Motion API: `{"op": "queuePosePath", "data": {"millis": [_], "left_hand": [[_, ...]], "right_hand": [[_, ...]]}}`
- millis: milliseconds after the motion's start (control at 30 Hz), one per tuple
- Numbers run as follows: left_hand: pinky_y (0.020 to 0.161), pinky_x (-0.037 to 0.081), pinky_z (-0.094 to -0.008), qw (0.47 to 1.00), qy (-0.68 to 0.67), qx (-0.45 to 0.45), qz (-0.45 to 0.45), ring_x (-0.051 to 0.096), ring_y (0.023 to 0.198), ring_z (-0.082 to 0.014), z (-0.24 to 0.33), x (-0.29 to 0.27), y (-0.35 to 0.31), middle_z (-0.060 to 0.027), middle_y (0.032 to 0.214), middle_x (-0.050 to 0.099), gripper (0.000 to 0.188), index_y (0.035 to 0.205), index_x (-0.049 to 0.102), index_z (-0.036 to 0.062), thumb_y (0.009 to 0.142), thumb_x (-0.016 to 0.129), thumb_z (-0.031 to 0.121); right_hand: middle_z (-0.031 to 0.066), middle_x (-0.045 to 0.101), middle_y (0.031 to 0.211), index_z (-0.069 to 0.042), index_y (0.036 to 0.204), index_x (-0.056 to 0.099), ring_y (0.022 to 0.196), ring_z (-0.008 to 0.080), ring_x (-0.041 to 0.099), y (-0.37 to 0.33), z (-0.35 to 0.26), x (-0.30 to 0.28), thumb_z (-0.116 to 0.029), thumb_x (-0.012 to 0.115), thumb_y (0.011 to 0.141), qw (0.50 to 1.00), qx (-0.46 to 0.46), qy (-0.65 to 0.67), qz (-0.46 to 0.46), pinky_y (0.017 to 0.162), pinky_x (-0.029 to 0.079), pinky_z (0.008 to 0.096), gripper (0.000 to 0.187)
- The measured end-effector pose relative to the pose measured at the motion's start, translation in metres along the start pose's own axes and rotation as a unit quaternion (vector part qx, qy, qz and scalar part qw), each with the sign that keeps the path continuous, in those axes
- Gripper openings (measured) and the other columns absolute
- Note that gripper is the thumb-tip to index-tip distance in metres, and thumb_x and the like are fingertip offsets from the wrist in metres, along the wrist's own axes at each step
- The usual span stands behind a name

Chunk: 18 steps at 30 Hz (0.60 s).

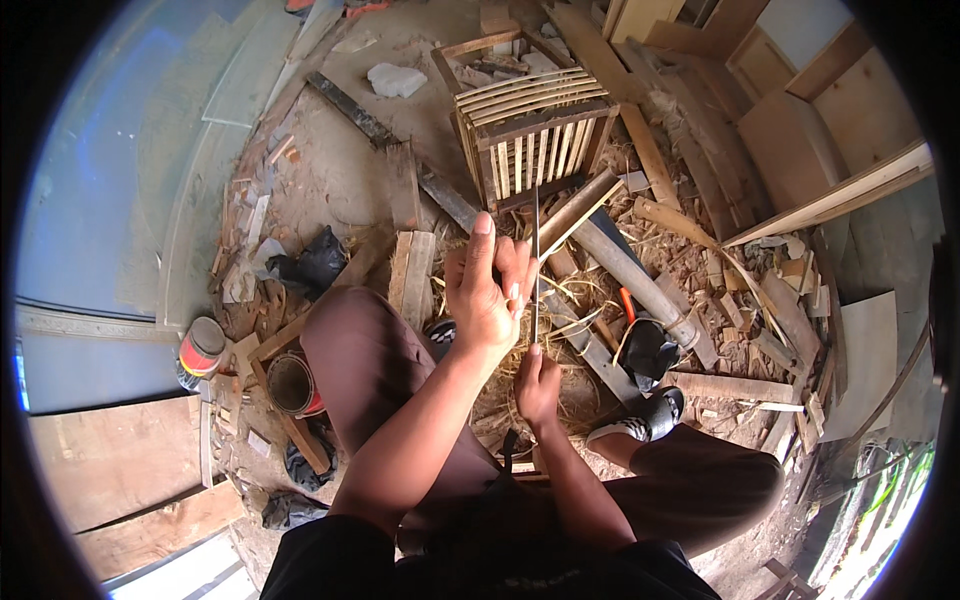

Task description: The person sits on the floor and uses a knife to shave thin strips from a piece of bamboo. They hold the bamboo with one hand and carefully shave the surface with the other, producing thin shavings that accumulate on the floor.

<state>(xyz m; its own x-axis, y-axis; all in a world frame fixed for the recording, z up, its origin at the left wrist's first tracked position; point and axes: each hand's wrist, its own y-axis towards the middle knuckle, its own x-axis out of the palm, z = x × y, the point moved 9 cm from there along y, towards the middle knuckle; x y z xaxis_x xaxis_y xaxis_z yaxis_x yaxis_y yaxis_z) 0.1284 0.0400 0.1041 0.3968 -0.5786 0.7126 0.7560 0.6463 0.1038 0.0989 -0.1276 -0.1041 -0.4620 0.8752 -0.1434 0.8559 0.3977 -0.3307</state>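
In front of me, my left hand (484, 290) is raised with its thumb pointing up and its fingers curled. What those fingers hold, if anything, is hidden. Close to its right side rises a long, thin, dark blade-like tool (536, 225), seen edge-on. My right hand (538, 388) is closed round its lower end, thumb uppermost. Just beyond the fingers lies a brown split length with a pale edge (580, 215). Farther off stands a wooden frame crate with pale slats (540, 155). Pale shavings (565, 300) are scattered beneath my hands.
A grey pole (640, 275) and a black bag-like bundle (648, 350) lie to the right. Two cans, one upright (203, 345) and one open-topped (292, 385), are at left. Boards and wood scraps (735, 385) litter the ground. Panels (800, 140) lean at far right.
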Motion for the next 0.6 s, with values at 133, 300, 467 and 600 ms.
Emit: {"op": "queuePosePath", "data": {"millis": [133, 300, 467, 600], "left_hand": [[0.037, 0.024, -0.0249, 0.999, -0.014, 0.0, 0.053, 0.024, 0.036, -0.0102, 0.0, -0.013, 0.004, 0.002, 0.046, 0.03, 0.062, 0.052, 0.033, 0.0144, 0.109, 0.043, 0.036], [0.037, 0.024, -0.0255, 1.0, 0.002, 0.017, 0.01, 0.025, 0.036, -0.0102, -0.001, 0.0, -0.002, 0.002, 0.046, 0.031, 0.062, 0.053, 0.035, 0.0137, 0.109, 0.045, 0.037], [0.038, 0.025, -0.025, 1.0, 0.014, 0.016, 0.012, 0.027, 0.037, -0.0102, -0.006, 0.004, 0.001, 0.002, 0.047, 0.031, 0.062, 0.053, 0.034, 0.0138, 0.11, 0.042, 0.037], [0.039, 0.024, -0.0253, 1.0, 0.008, 0.024, 0.014, 0.026, 0.036, -0.0093, -0.001, -0.003, -0.001, 0.0026, 0.046, 0.032, 0.062, 0.054, 0.036, 0.0134, 0.11, 0.041, 0.039]], "right_hand": [[0.0039, 0.043, 0.05, -0.002, 0.062, 0.047, 0.047, 0.0138, 0.039, 0.014, 0.029, -0.007, -0.042, 0.039, 0.109, 0.997, 0.009, -0.071, 0.022, 0.045, 0.031, 0.0364, 0.062], [0.0012, 0.044, 0.053, -0.006, 0.064, 0.046, 0.045, 0.0108, 0.039, -0.021, -0.061, 0.007, -0.043, 0.037, 0.109, 0.996, -0.064, 0.064, -0.003, 0.044, 0.032, 0.0299, 0.06], [0.0006, 0.042, 0.053, -0.006, 0.063, 0.043, 0.045, 0.0098, 0.037, 0.01, 0.01, 0.01, -0.038, 0.039, 0.11, 0.999, -0.003, 0.049, 0.011, 0.043, 0.029, 0.0305, 0.057], [0.003, 0.044, 0.053, -0.003, 0.063, 0.046, 0.047, 0.012, 0.035, 0.02, 0.048, -0.013, -0.04, 0.043, 0.109, 0.989, -0.036, -0.125, 0.064, 0.044, 0.028, 0.0369, 0.059]]}}
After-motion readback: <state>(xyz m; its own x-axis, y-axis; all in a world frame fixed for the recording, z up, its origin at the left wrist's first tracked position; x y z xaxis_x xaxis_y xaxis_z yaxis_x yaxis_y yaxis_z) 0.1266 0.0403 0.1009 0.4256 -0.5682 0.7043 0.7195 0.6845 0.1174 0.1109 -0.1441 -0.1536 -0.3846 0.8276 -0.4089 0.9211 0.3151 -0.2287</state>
